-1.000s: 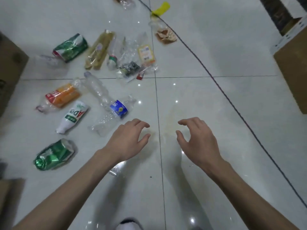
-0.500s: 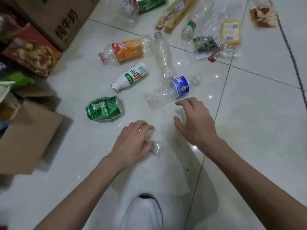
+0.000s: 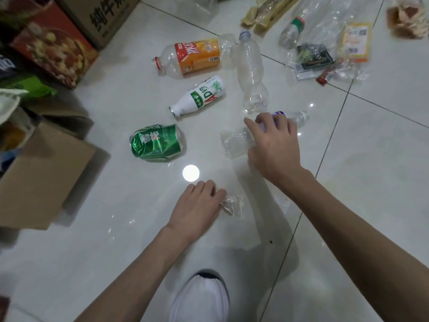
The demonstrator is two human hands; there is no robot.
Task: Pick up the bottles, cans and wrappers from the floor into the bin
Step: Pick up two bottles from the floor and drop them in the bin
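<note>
Our right hand [image 3: 274, 145] lies over the blue-labelled clear water bottle [image 3: 234, 142], which rests on its side on the white tile floor [image 3: 116, 240]. The fingers are curled over the label and the thumb lies against the bottle's body: a grip. Our left hand [image 3: 197, 210] is down on the floor nearer to us. Its bent fingers touch the edge of a small clear wrapper [image 3: 233, 205]; we cannot tell whether they pinch it or only press it. Left of the water bottle lies a crushed green can [image 3: 157, 142]. Beyond it are a white AD bottle [image 3: 199, 96], an orange-labelled bottle [image 3: 192, 56] and an unlabelled clear bottle [image 3: 251, 70]. An open cardboard box [image 3: 41, 177] sits at the left edge.
</note>
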